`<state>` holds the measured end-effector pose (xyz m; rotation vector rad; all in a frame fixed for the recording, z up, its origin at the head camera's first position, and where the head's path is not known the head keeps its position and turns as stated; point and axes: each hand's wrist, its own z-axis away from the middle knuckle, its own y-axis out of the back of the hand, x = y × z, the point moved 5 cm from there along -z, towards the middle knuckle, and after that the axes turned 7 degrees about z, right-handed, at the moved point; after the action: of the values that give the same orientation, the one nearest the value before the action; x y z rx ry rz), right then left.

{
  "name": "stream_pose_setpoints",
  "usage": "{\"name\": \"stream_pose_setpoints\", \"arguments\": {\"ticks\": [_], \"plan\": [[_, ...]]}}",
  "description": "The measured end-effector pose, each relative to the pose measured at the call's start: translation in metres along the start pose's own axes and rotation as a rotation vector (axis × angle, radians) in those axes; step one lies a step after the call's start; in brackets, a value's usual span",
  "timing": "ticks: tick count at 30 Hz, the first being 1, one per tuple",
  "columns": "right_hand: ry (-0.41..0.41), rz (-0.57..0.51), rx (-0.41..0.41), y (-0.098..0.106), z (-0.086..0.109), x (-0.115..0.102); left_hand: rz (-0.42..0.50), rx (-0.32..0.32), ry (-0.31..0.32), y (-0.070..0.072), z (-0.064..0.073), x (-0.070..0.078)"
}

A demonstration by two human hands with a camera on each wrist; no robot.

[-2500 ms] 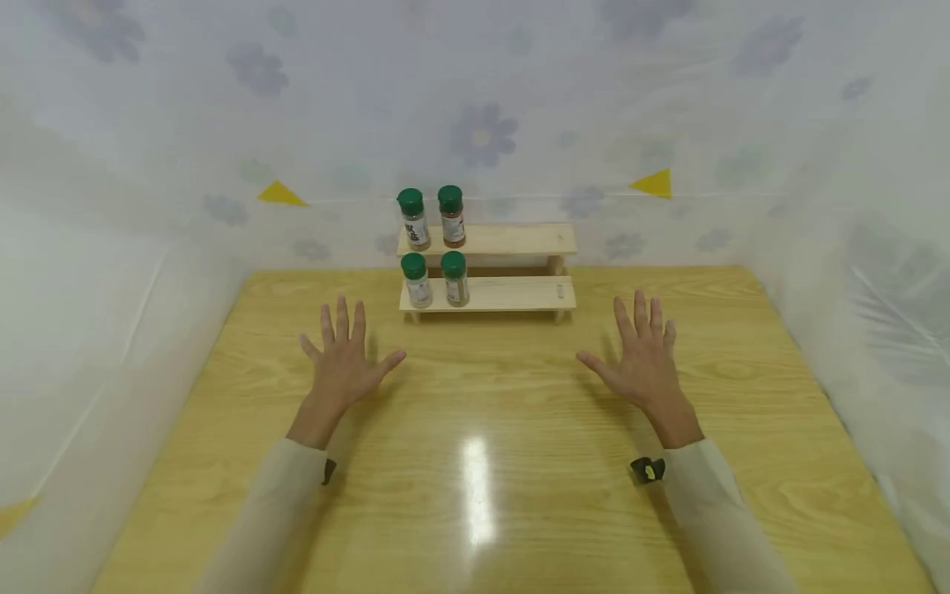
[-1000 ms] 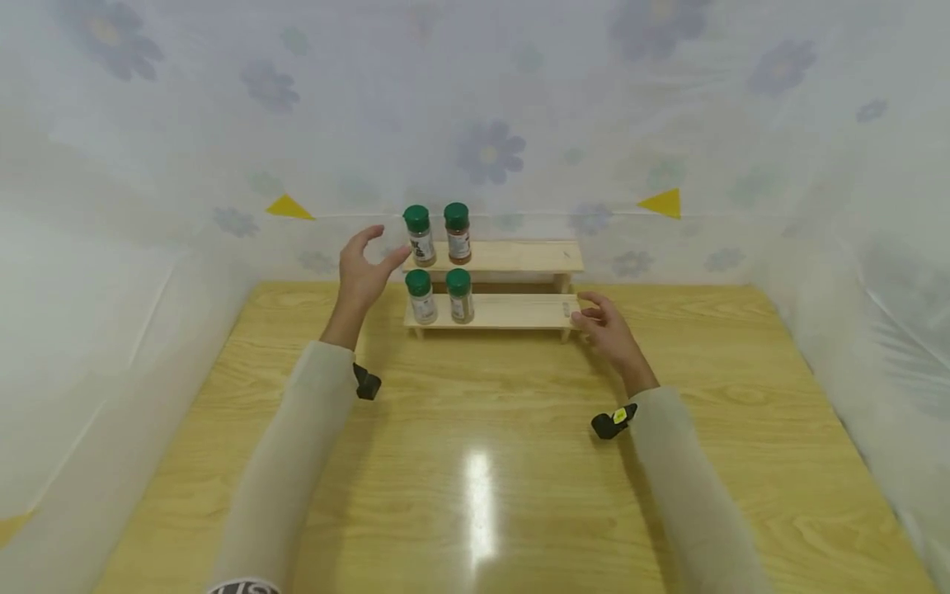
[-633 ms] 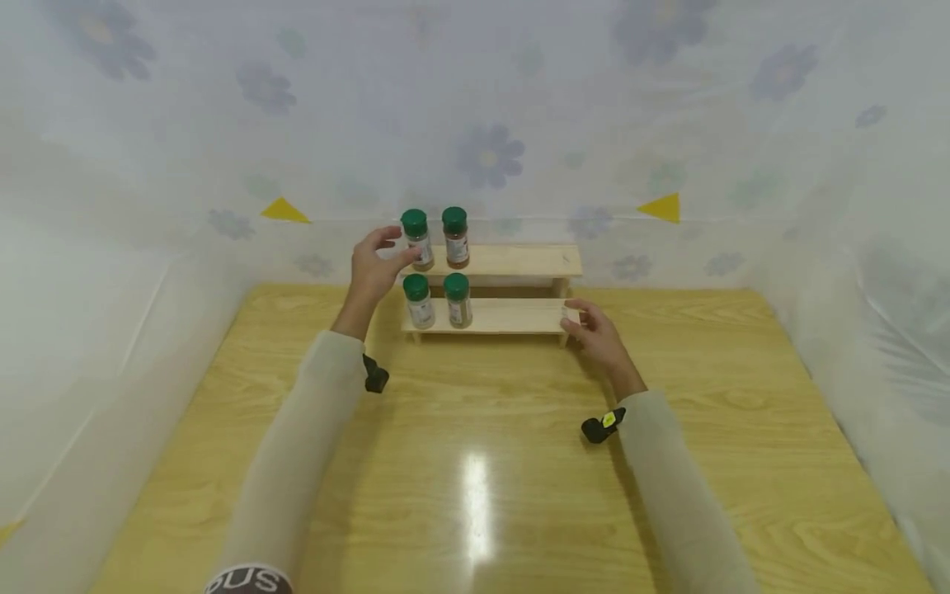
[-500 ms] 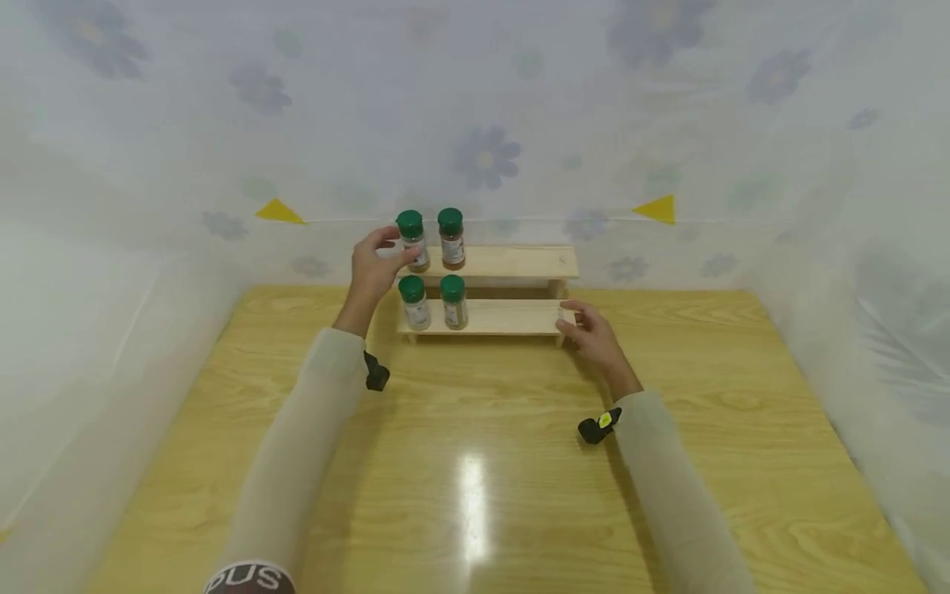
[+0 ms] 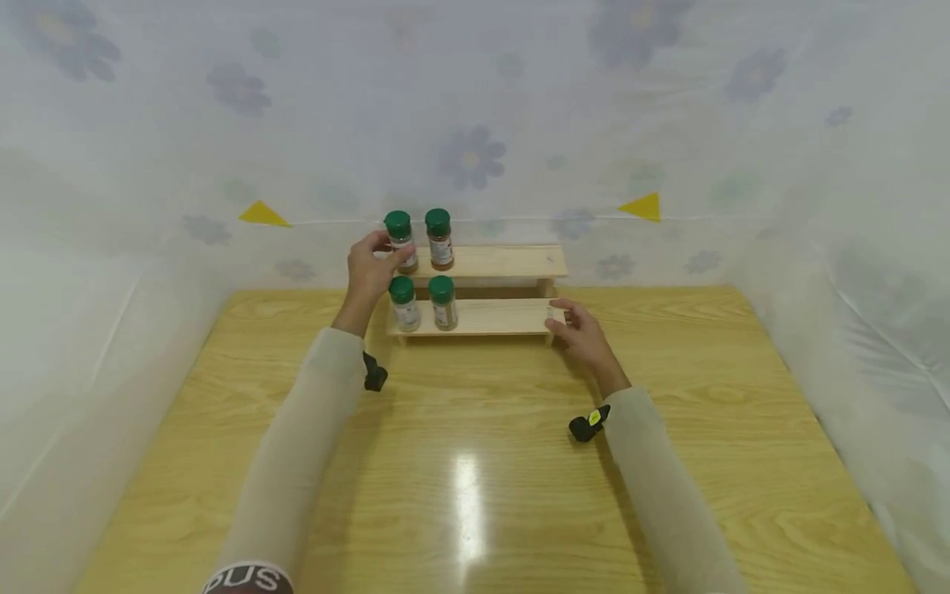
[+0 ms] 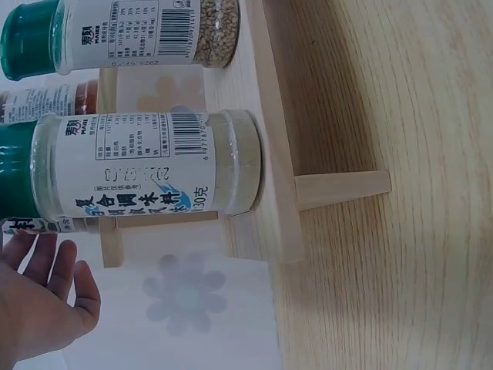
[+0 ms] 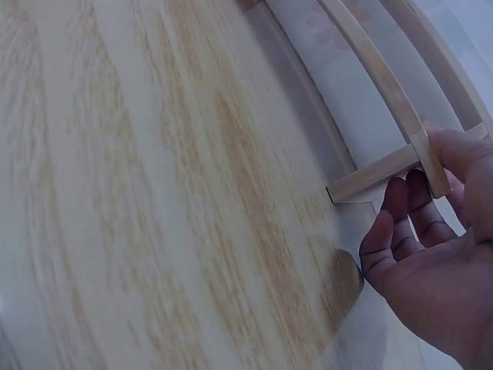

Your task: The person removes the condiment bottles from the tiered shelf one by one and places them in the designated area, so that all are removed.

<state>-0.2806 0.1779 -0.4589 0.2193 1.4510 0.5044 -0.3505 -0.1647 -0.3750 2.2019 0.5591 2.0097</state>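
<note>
Head view: hands at rack ends

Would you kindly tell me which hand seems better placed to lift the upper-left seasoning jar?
Probably the left hand: its thumb and fingers curl around the upper-left seasoning jar. The right hand grips the right end of the lower wooden shelf, away from that jar.

I have my fingers round a clear jar, green-lidded and pale-labelled, upright at the left end of the far, higher tier of a wooden rack. The rack is pale and two-stepped; I grip its near tier's right end.
</note>
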Motion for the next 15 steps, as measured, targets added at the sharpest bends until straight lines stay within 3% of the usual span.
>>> {"name": "stream_pose_setpoints", "arguments": {"ticks": [15], "plan": [[-0.074, -0.06, -0.031, 0.002, -0.007, 0.004, 0.033, 0.023, -0.025, 0.011, 0.0, 0.003]]}}
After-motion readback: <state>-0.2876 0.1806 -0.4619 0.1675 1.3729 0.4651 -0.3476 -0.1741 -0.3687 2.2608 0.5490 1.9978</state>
